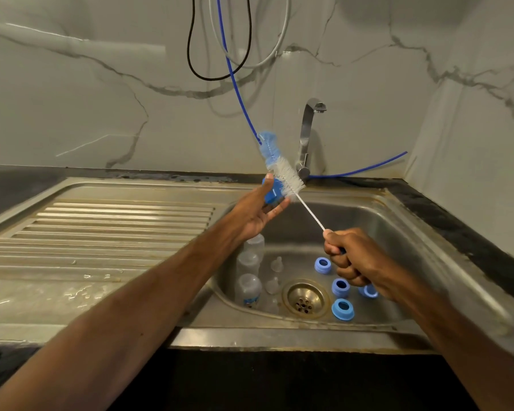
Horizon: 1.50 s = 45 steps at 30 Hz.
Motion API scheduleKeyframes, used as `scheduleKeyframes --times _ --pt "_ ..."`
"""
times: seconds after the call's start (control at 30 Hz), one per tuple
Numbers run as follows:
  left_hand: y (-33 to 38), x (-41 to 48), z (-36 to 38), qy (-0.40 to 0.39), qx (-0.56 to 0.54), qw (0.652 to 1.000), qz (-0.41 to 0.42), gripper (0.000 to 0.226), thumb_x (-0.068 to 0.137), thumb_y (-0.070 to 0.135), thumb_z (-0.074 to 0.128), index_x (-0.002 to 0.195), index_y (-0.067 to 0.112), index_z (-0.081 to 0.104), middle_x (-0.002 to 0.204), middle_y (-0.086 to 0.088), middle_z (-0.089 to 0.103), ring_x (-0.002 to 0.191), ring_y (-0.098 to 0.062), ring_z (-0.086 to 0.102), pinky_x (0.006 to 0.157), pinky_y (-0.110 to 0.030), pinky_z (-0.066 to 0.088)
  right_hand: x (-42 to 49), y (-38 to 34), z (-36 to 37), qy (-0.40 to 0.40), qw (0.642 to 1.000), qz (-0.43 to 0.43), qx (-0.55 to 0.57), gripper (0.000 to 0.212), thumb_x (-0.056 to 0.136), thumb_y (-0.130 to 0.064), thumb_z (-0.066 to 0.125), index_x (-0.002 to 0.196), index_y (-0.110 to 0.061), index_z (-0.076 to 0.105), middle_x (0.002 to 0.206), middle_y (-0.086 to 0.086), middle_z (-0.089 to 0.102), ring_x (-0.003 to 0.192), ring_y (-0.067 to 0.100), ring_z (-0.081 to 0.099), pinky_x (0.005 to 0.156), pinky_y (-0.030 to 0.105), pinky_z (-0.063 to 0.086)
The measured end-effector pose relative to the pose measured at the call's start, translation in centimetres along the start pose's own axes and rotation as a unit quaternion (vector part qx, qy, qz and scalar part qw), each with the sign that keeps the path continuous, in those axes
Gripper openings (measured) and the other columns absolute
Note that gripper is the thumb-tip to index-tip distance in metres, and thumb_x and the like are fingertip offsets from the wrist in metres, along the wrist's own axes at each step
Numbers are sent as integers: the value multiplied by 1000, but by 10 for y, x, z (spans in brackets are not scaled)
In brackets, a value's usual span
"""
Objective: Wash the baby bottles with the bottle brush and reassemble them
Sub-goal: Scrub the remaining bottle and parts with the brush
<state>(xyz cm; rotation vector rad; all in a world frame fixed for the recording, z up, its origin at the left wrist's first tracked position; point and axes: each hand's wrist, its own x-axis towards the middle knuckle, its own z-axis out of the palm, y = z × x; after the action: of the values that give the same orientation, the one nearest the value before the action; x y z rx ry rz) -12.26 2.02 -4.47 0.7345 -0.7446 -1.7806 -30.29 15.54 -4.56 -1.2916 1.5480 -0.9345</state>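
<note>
Blue collar (273, 194) held between left hand (257, 216) thumb and fingers, scrubbed by bottle brush (285, 177) fisted in right hand (352, 259); bottles (248, 264), teats (276, 266), four collars (342, 309) lie unassembled in sink (368, 221).

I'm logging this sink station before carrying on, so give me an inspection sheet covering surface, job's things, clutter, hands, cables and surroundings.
Surface: steel sink with a ribbed drainboard; wet patches near its front.
Job's things: three clear bottles along the basin's left side, at least two teats beside them, four blue rings right of the drain.
Clutter: nothing seen.
Hands: left hand holds a fifth ring against the brush bristles; right hand grips the brush handle.
Cables: black cable and grey cable loop on the wall; blue hose runs down behind the tap.
Surroundings: marble-look wall, dark countertop.
</note>
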Motion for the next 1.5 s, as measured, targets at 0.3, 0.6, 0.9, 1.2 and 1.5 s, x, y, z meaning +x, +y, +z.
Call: scheduleKeyframes --times 0.3,0.6,0.9,1.2,1.5 --pt "-9 -1 12 -3 -110 994 -26 46 108 28 47 144 -1 46 141 -27 56 124 -37 62 77 -42 64 2 2 3 8 1000 -12 11 43 108 -32 38 67 -18 39 55 1 26 40 10 18 43 17 12" --pt "-8 -6 24 -49 -31 998 4 40 101 20 62 137 4 55 138 -19 58 105 -23 64 83 -29 62 4 1 1 26 999 -12 32 44 108 -34 39 66 -19 39 54 0 26 41 10 18 43 16 13" --pt "-1 2 7 -66 31 997 35 50 94 25 72 135 2 56 131 -19 65 115 -28 70 91 -32 60 6 -2 -2 6 998 1 62 44 108 -35 36 66 -21 37 54 -2 24 41 8 16 42 15 11" --pt "-1 3 1 -152 95 983 43 37 103 16 60 135 -3 56 133 -22 65 121 -33 66 101 -37 56 7 -5 -3 11 997 11 70 43 108 -31 35 66 -21 36 53 -3 24 41 8 15 39 15 12" --pt "-7 6 -15 -107 346 919 155 44 95 18 70 137 9 60 122 -12 70 112 -27 70 88 -32 61 6 -2 -1 43 999 -13 2 42 106 -31 39 66 -18 40 54 1 28 40 10 17 41 17 12"
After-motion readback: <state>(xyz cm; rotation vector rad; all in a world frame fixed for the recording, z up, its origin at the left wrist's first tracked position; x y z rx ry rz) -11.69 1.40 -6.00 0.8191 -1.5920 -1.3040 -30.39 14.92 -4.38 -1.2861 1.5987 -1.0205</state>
